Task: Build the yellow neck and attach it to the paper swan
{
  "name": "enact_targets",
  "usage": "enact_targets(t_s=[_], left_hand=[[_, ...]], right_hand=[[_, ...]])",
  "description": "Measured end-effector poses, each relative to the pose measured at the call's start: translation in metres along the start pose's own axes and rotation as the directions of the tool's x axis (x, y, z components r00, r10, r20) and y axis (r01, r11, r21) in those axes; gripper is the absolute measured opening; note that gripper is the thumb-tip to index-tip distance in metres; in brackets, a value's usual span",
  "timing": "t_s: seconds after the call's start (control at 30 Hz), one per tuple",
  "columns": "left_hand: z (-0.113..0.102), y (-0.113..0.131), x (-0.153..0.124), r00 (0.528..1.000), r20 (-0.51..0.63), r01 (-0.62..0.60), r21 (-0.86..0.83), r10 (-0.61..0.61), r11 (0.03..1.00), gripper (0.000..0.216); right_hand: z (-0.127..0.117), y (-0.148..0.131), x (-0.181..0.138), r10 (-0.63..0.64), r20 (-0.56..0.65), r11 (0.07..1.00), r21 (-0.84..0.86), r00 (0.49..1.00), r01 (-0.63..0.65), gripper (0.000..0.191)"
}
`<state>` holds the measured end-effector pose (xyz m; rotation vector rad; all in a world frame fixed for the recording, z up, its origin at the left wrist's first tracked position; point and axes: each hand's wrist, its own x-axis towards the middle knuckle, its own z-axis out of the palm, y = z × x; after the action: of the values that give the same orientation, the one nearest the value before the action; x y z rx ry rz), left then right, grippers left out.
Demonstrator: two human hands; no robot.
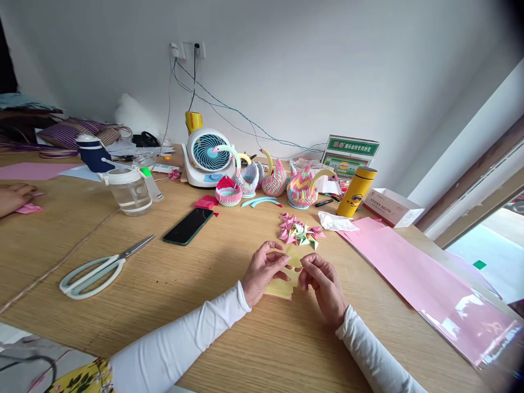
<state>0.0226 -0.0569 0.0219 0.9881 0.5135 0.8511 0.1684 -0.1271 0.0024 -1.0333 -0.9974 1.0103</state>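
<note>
Both of my hands meet at the middle of the wooden table (pixel 229 338). My left hand (pixel 262 270) and my right hand (pixel 323 284) pinch a small yellow paper piece (pixel 293 255) between fingers and thumbs. Under them lies a short stack of yellow paper slips (pixel 282 286). Just beyond the hands sits a heap of folded pink, yellow and green paper triangles (pixel 300 229). Both sleeves are white.
Scissors (pixel 96 267) and a black phone (pixel 188 225) lie to the left. Several paper swans (pixel 270 180), a small fan (pixel 207 155), a yellow flask (pixel 356 191), a sticky-note box (pixel 391 206) and a water jug (pixel 129 188) stand behind. Pink sheets (pixel 417 273) cover the right side. Another person's hand (pixel 14 196) rests far left.
</note>
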Motion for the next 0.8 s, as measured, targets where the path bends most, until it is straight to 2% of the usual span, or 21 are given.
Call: enact_targets(t_s=[0.07, 0.13, 0.2, 0.33, 0.47, 0.57, 0.67, 0.8], left_hand=[[-0.001, 0.002, 0.000, 0.996, 0.035, 0.090, -0.079, -0.088, 0.993, 0.053], [-0.002, 0.004, 0.000, 0.981, 0.081, 0.184, -0.119, -0.175, 0.976, 0.052], [-0.003, 0.004, 0.000, 0.961, 0.129, 0.260, -0.130, -0.244, 0.957, 0.049], [-0.004, 0.001, -0.001, 0.929, 0.228, 0.319, -0.101, -0.290, 0.942, 0.040], [-0.003, -0.003, -0.004, 0.926, 0.275, 0.271, -0.012, -0.258, 0.962, 0.042], [-0.002, -0.004, -0.004, 0.961, 0.208, 0.164, 0.107, -0.184, 0.981, 0.042], [-0.001, -0.005, -0.003, 0.984, 0.160, 0.038, 0.230, -0.076, 0.972, 0.040], [-0.001, -0.007, -0.002, 0.988, 0.152, -0.055, 0.268, 0.014, 0.962, 0.043]], right_hand=[[-0.002, -0.003, 0.000, -0.041, 0.013, 0.999, -0.019, 0.999, 0.042, 0.013], [-0.003, -0.006, -0.001, -0.097, 0.045, 0.992, -0.076, 0.994, 0.101, 0.025], [-0.003, -0.009, -0.002, -0.150, 0.087, 0.977, -0.138, 0.985, 0.161, 0.028], [-0.001, -0.012, -0.001, -0.180, 0.119, 0.961, -0.192, 0.976, 0.201, 0.014], [-0.002, -0.009, 0.001, -0.129, 0.026, 0.976, -0.174, 0.991, 0.131, 0.023], [-0.004, -0.005, 0.003, -0.083, -0.052, 0.977, -0.201, 0.995, 0.071, 0.029], [-0.007, -0.002, 0.005, -0.085, -0.049, 0.969, -0.238, 0.995, 0.071, 0.032], [-0.008, 0.002, 0.005, -0.109, -0.027, 0.949, -0.300, 0.994, 0.096, 0.030]])
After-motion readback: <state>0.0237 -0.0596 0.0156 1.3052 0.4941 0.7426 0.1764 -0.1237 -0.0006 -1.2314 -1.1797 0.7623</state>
